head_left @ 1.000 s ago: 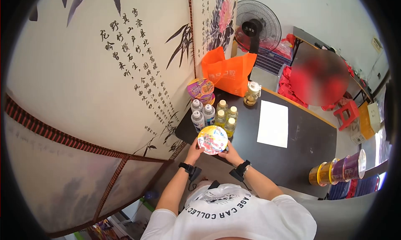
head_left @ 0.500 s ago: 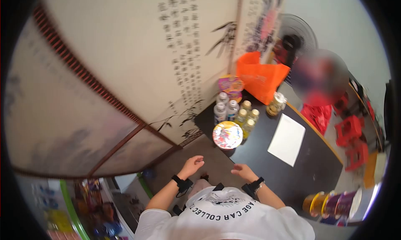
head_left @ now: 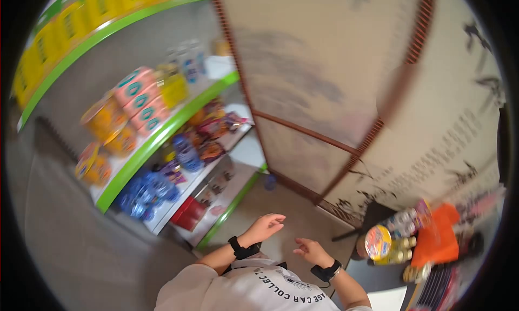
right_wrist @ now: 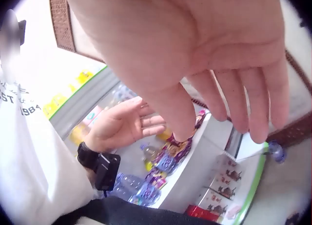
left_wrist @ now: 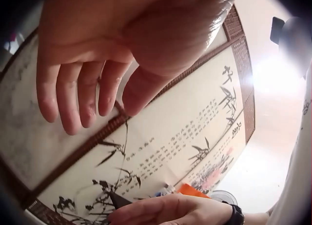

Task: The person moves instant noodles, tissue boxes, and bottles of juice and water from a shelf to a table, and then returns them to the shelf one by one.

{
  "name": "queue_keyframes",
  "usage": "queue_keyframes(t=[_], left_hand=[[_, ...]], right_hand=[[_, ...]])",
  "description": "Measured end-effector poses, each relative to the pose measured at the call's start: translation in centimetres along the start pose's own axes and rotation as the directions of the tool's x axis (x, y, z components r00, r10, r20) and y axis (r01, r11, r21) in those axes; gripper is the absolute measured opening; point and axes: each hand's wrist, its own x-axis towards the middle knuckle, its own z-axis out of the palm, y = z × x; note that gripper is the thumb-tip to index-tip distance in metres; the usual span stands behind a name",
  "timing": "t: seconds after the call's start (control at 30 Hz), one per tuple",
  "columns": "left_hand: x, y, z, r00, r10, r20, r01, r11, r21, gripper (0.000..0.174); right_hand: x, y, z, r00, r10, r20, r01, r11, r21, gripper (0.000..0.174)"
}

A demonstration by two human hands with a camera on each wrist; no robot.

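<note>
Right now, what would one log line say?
left hand: open, empty | right hand: open, empty | round colourful-lidded noodle bowl: on black table, untouched

Shelf edges are green, the bag orange, the screen black-inked cream.

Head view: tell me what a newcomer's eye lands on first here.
The green-edged shelves at left, crowded with bright packets and bottles, grab the eye first, beside the tall ink-painted screen filling the upper right. At bottom centre the left hand and right hand hang open and empty, and a colourful-lidded cup stands at lower right near an orange bag.
</note>
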Motion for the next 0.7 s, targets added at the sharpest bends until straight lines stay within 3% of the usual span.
queue_keyframes(t=[0.07, 0.2, 0.27, 0.4, 0.47, 0.53, 0.6, 0.63, 0.7], left_hand=[[-2.2, 1.3, -2.7, 0.989, 0.014, -0.145, -0.016, 1.000, -0.018, 0.028], [-6.8, 2.9, -8.8, 0.903, 0.073, -0.422, -0.063, 0.997, 0.038, 0.024], [-9.2, 3.2, -12.4, 0.757, 0.145, -0.637, -0.119, 0.989, 0.085, 0.023], [-14.8, 4.4, -19.9, 0.505, 0.052, -0.861, -0.159, 0.987, -0.034, 0.023], [-17.3, 4.2, -24.0, 0.336, 0.215, -0.917, -0.205, 0.967, 0.152, 0.024], [-20.1, 4.9, -27.3, 0.269, 0.236, -0.934, -0.176, 0.965, 0.193, 0.026], [-22.5, 5.9, -30.0, 0.070, 0.219, -0.973, -0.214, 0.956, 0.199, 0.031], [-23.6, 6.1, -31.4, 0.069, 0.216, -0.974, -0.206, 0.958, 0.198, 0.031], [-25.3, 6.3, -33.9, -0.042, 0.243, -0.969, -0.215, 0.945, 0.246, 0.038]], right_hand=[[2.6, -3.3, 0.3, 0.991, -0.115, 0.075, 0.123, 0.985, -0.121, 0.043], [8.1, -9.8, 2.9, 0.927, -0.326, 0.184, 0.351, 0.928, -0.127, 0.042], [10.3, -14.4, 4.8, 0.882, -0.427, 0.200, 0.442, 0.896, -0.036, 0.041], [14.9, -22.6, 9.9, 0.774, -0.563, 0.288, 0.585, 0.811, 0.012, 0.039], [17.0, -26.3, 12.9, 0.659, -0.697, 0.283, 0.699, 0.706, 0.114, 0.038], [18.8, -30.0, 15.5, 0.636, -0.701, 0.323, 0.710, 0.695, 0.111, 0.038], [19.9, -33.9, 17.7, 0.593, -0.757, 0.276, 0.752, 0.643, 0.148, 0.038], [20.5, -35.7, 18.6, 0.577, -0.774, 0.260, 0.749, 0.628, 0.209, 0.038], [21.9, -38.4, 20.6, 0.547, -0.814, 0.196, 0.784, 0.580, 0.222, 0.038]])
